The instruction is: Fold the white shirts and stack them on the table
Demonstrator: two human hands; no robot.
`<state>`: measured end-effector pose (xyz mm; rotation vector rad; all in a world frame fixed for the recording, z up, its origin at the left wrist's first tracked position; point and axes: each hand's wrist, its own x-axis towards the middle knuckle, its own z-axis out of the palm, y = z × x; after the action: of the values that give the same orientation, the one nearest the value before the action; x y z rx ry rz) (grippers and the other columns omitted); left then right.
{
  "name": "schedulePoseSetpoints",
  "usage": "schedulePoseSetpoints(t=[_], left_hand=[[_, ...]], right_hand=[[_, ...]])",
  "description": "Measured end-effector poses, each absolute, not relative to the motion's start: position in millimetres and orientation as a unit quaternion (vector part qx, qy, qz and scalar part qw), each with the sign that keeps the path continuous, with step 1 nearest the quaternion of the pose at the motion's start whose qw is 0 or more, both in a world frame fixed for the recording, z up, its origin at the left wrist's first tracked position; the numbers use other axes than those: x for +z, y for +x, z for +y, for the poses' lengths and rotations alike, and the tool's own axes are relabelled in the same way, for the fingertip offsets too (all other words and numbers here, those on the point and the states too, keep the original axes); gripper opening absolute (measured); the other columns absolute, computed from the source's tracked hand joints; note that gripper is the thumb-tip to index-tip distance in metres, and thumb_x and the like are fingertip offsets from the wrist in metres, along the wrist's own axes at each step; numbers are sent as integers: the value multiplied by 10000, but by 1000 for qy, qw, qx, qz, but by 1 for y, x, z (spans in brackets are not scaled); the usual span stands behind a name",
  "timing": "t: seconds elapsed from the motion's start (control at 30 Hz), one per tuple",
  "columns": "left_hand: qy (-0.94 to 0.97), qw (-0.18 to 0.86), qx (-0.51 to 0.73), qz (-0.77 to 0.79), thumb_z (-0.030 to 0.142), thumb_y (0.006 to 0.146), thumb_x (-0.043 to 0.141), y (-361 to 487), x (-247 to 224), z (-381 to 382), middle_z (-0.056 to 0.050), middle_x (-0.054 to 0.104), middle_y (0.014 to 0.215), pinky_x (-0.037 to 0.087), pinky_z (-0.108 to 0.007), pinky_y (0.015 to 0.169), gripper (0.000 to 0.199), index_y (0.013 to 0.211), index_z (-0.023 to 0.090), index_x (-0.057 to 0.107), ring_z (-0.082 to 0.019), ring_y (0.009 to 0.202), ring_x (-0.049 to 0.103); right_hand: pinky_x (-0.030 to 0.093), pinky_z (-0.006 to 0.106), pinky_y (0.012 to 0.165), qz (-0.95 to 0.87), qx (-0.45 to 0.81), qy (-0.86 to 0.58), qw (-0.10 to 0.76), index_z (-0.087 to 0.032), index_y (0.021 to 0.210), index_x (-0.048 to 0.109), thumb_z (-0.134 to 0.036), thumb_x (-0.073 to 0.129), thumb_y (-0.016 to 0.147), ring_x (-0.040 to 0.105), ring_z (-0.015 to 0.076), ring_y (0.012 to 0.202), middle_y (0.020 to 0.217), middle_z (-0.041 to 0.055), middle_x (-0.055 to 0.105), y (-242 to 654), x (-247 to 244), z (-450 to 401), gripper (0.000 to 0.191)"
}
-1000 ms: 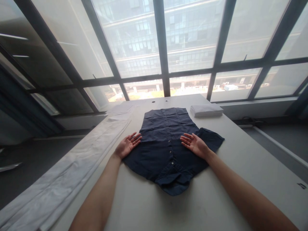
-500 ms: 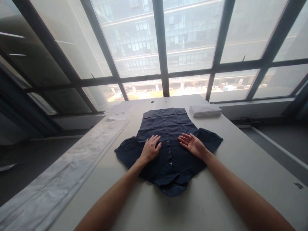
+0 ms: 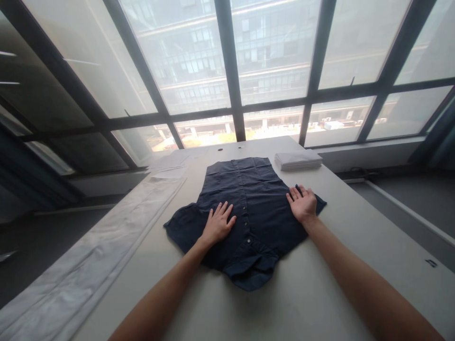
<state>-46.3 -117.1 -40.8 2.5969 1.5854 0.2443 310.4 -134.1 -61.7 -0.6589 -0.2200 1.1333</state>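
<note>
A dark navy button-up shirt (image 3: 261, 203) lies spread face up, its collar toward me and a line of buttons down its middle. My left hand (image 3: 217, 225) rests palm down on the shirt, left of the buttons, with its fingers spread. Over the shirt's right sleeve is my right hand (image 3: 303, 203), palm turned up and fingers stretched out, holding nothing. Part of that sleeve is hidden behind it. Whether the right hand touches the fabric, I cannot tell.
The shirt lies on a white table (image 3: 284, 293). A folded stack of white cloth (image 3: 297, 159) sits at the far right. Along the left edge runs a long wrinkled white cloth (image 3: 106, 251), with thin white sheets (image 3: 167, 163) beyond it. Large windows stand behind the table.
My right hand has moved right, from beside the button line to the right sleeve. My left hand stays on the shirt with its fingers spread a little more. The view has shifted slightly.
</note>
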Motion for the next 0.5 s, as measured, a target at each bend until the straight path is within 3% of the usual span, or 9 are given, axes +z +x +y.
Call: schedulePoseSetpoints(t=[0.27,0.37,0.5], left_hand=[[849,50,78,520,496,1016,393,-46,-38,-118,-95,291,1641,157,-590,1207,593,1550,239,405,-310,1527,215],[848,53,75,522,497,1017,394,-45,-38,-118,-93,291,1641,156,-591,1208,590,1551,244,403,-309,1529,211],[849,51,82,519,503,1019,390,-46,-42,-116,-83,297,1641,157,-589,1209,583,1551,263,401,-307,1528,215]], right_hand=[[529,468,1028,-226,599,-259,723,-263,1108,700,-433,433,996,610,242,1259,1239,66,719,255,-37,-155,336],[523,421,1019,-274,555,-312,720,-252,1105,717,-335,535,954,605,237,1254,1326,43,675,237,-32,-157,250],[429,393,1120,-353,413,-358,760,-313,1222,680,-269,600,912,494,203,1363,1505,-17,524,237,-33,-156,323]])
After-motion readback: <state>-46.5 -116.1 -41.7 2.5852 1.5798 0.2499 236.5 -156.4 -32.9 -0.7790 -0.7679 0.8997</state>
